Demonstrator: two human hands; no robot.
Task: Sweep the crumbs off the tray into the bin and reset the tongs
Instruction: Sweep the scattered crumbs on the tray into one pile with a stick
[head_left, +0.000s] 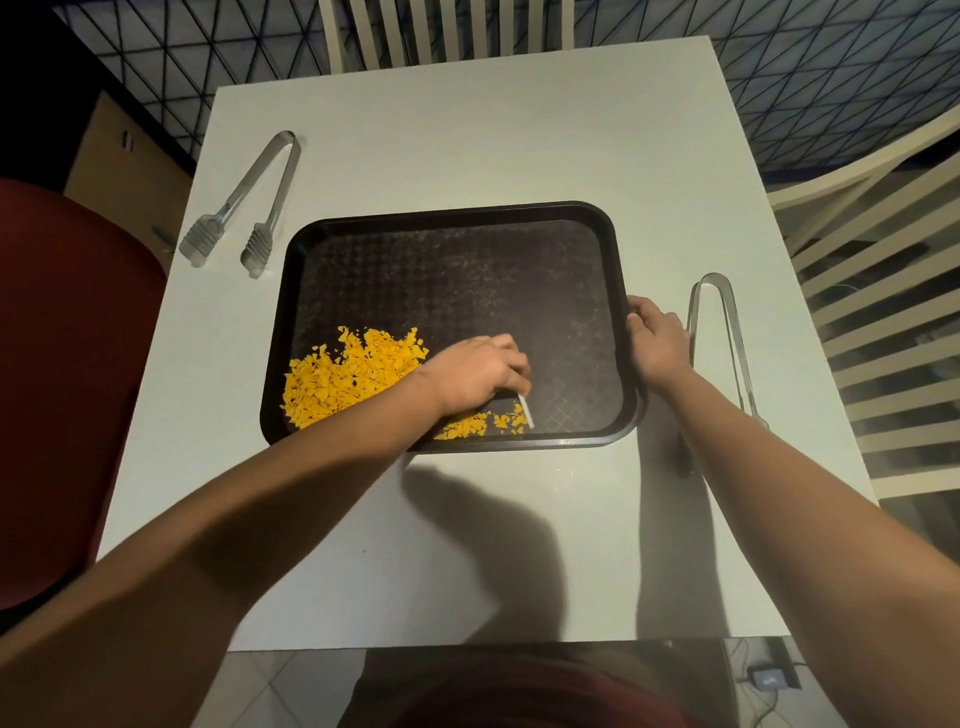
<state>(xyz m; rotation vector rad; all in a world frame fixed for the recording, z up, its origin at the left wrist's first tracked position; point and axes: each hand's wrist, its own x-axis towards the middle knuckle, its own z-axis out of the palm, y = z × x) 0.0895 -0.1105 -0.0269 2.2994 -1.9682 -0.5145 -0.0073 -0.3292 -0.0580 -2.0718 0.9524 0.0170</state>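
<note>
A black tray (457, 213) lies in the middle of the white table (467, 130). Yellow crumbs (343, 374) are heaped in its near left corner, with a few more along the near rim. My left hand (475, 371) is over the tray and grips a thin white card (525, 410) whose edge stands on the tray floor beside the crumbs. My right hand (655, 338) grips the tray's right rim. One pair of metal tongs (249, 202) lies on the table at the left, a second pair of tongs (724, 338) at the right, just beyond my right hand.
A dark red rounded object (67, 364), maybe the bin, stands at the table's left side. White slatted chairs (872, 291) stand at the right and far side. A cardboard box (114, 150) sits on the floor at the far left.
</note>
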